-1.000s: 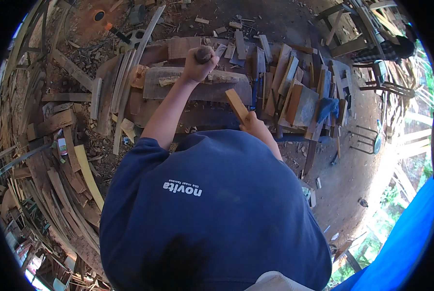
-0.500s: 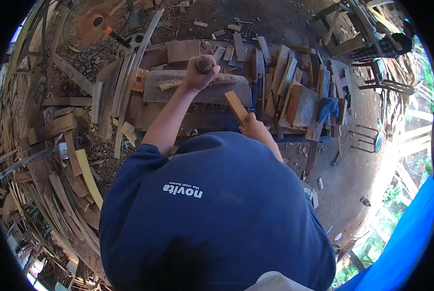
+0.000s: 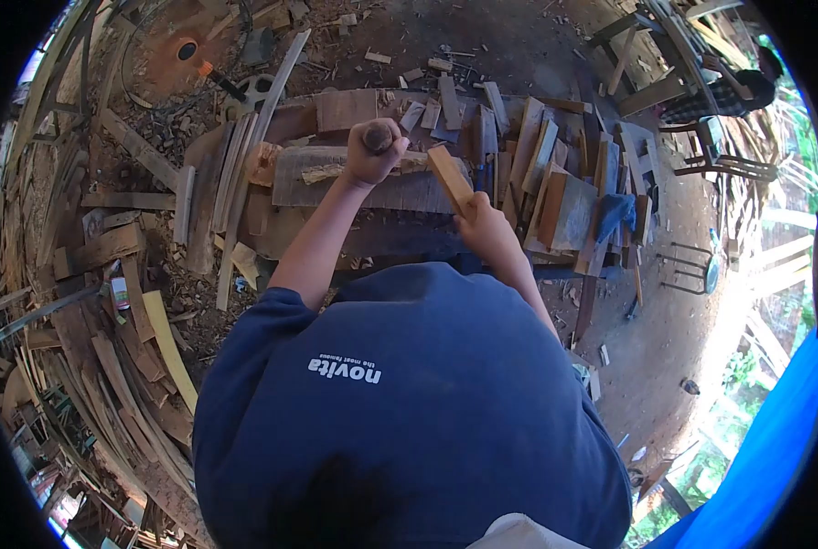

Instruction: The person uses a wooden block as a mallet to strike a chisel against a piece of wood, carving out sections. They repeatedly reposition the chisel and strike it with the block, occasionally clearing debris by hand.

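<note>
My left hand (image 3: pixel 372 151) is closed around the round wooden handle (image 3: pixel 377 137) of a tool, held over a thick grey wooden block (image 3: pixel 354 183) on the workbench. My right hand (image 3: pixel 486 229) grips a short rectangular piece of wood (image 3: pixel 450 178), tilted up and to the left, its upper end near the right end of the block. The tool's working end is hidden behind my left hand. My blue sweatshirt (image 3: pixel 409 403) fills the lower middle of the view.
Many cut wooden pieces (image 3: pixel 546 165) stand stacked right of the block, with a blue cloth (image 3: pixel 614 209) among them. Planks and offcuts (image 3: pixel 125 302) litter the ground at left. A rusty round disc (image 3: pixel 176 46) lies far left. Another person (image 3: pixel 729 91) sits at upper right.
My right hand has lifted the piece of wood up and forward, from below the block to beside its right end. My left hand has stayed on the tool handle.
</note>
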`<act>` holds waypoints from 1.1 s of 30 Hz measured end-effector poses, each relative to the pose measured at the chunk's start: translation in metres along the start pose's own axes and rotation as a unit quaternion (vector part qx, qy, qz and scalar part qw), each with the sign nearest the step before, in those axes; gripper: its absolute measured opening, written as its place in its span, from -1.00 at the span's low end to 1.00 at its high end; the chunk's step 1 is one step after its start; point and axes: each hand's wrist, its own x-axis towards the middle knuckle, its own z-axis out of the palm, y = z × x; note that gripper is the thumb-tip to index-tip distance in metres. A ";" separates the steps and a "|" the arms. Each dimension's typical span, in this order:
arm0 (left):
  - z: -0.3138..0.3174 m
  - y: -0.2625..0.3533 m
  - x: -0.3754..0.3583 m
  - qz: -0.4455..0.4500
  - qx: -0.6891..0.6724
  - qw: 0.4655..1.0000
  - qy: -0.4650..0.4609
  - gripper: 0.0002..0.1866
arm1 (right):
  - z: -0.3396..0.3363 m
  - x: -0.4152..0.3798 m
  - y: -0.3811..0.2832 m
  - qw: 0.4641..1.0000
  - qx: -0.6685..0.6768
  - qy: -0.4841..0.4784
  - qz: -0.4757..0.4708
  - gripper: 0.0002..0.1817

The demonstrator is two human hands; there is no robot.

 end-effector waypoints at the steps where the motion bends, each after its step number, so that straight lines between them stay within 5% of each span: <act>1: 0.000 0.000 0.000 0.005 0.013 1.000 0.001 -0.78 | 0.001 0.002 -0.002 1.000 0.004 0.000 0.004 -0.56; 23: 0.010 0.012 0.009 -0.063 0.004 0.998 0.012 -0.86 | 0.014 0.012 0.006 1.000 -0.005 -0.019 -0.020 -0.57; 33: 0.013 0.001 0.010 -0.004 0.045 0.999 0.019 -0.86 | -0.008 0.012 0.008 1.000 0.017 -0.020 -0.017 -0.52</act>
